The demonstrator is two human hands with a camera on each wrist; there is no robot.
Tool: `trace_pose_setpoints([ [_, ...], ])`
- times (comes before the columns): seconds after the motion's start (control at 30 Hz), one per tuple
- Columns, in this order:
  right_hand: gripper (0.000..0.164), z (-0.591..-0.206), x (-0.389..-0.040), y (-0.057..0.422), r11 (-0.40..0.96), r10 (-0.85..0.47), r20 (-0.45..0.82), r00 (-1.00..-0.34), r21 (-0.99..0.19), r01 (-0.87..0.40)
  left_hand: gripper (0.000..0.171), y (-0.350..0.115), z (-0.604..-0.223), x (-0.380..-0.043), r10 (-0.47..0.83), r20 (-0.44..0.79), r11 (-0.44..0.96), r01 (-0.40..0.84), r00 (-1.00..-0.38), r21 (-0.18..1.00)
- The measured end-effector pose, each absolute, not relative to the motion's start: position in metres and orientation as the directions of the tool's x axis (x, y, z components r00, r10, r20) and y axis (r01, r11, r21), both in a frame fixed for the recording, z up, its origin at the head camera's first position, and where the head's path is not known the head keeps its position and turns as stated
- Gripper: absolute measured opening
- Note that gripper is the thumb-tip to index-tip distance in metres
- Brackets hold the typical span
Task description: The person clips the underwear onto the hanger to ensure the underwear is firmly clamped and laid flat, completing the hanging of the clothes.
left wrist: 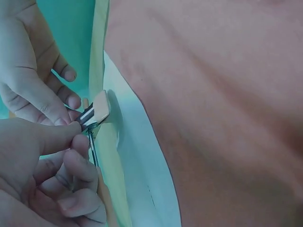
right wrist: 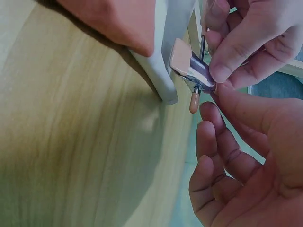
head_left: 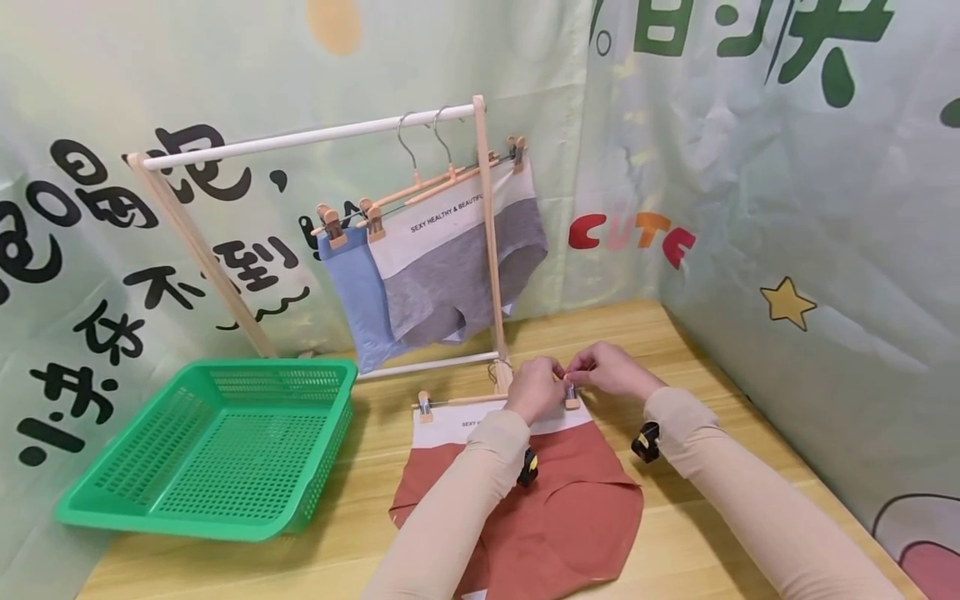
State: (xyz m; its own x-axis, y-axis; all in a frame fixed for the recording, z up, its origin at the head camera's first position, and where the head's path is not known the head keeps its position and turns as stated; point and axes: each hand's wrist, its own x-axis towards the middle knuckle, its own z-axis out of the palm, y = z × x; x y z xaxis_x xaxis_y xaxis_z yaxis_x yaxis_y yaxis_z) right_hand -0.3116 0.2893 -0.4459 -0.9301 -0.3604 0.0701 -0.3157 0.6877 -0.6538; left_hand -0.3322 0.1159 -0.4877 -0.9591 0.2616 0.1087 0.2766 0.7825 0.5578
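Observation:
A pair of red-brown briefs (head_left: 577, 500) with a white waistband lies flat on the wooden table, under a clip hanger (head_left: 457, 402). One metal clip (head_left: 425, 407) sits over the waistband at its left end. At the right end my left hand (head_left: 536, 389) and right hand (head_left: 611, 369) meet. Thumb and fingers of both pinch the handles of the right clip (right wrist: 189, 66). From the left wrist view, the clip's peach pad (left wrist: 101, 107) stands by the waistband (left wrist: 135, 142); whether it grips the cloth I cannot tell.
Behind stands a small rack (head_left: 315, 137) with grey briefs (head_left: 450, 275) and a blue pair (head_left: 360, 292) on clip hangers. A green plastic basket (head_left: 300, 500) stands at left. Printed cloth walls (head_left: 810, 208) border the table (head_left: 360, 517).

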Motion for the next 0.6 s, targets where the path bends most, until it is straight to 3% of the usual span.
trace_pose_setpoints([
  [0.1, 0.013, -0.446, -0.311, 0.289, 0.687, -0.358, 0.068, -0.931, -0.656, -0.312, 0.014, 0.119, -0.507, -0.347, 0.237, 0.117, 0.800, 0.262, -0.964, 0.540],
  [0.4, 0.015, -0.445, -0.308, 0.292, 0.685, -0.382, 0.035, -0.924, -0.660, -0.308, 0.025, 0.111, -0.456, -0.305, 0.222, 0.095, 0.795, 0.237, -0.970, 0.559],
  [0.6, 0.014, -0.452, -0.308, 0.297, 0.721, -0.377, -0.033, -0.926, -0.639, -0.270, 0.026, 0.106, -0.445, -0.300, 0.212, 0.074, 0.813, 0.218, -0.975, 0.541],
])
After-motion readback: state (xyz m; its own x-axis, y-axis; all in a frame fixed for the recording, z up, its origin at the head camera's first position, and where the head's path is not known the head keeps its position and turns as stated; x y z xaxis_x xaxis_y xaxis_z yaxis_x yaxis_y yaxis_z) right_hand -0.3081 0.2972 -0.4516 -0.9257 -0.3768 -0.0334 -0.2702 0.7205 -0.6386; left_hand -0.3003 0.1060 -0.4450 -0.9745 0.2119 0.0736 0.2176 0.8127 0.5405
